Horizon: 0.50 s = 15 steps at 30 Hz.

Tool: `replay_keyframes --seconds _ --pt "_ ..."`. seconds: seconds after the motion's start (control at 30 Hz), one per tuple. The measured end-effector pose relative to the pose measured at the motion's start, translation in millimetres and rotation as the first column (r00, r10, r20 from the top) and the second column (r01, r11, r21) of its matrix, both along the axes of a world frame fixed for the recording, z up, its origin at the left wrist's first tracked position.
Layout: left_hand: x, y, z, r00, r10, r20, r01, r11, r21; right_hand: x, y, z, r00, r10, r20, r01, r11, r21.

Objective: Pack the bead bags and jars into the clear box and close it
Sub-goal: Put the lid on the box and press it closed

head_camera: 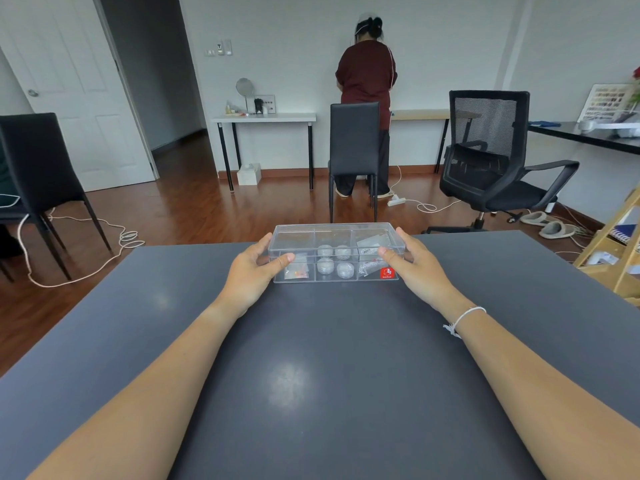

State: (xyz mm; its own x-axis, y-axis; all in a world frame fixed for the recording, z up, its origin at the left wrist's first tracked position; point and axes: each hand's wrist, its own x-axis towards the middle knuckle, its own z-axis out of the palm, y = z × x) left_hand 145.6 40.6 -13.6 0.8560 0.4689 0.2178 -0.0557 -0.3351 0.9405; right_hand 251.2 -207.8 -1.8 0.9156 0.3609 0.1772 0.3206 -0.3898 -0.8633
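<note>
The clear box [332, 233] sits near the far edge of the dark table [311, 358], its lid resting flat on top. Through the plastic I see several small round jars [335, 261] in the middle compartments. A bead bag [296, 270] lies in the left compartment and another bead bag [371, 251] in the right one. A red sticker [388, 273] marks the front right corner. My left hand [256, 271] grips the box's left end, thumb on the lid. My right hand [414, 266] holds the right end the same way.
A black chair [353, 147] stands just beyond the table's far edge, an office chair [491, 157] to its right. A person in a dark red top [367, 74] stands at the far wall desk, back turned. A wooden shelf [616, 244] is at the table's right.
</note>
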Motion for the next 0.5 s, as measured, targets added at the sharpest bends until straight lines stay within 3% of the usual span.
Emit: replay_keyframes --seconds 0.5 --pt "-3.7 -2.0 0.2 1.000 -0.004 0.011 0.004 1.000 -0.002 0.0 -2.1 -1.3 1.000 -0.002 -0.013 0.003 1.000 0.025"
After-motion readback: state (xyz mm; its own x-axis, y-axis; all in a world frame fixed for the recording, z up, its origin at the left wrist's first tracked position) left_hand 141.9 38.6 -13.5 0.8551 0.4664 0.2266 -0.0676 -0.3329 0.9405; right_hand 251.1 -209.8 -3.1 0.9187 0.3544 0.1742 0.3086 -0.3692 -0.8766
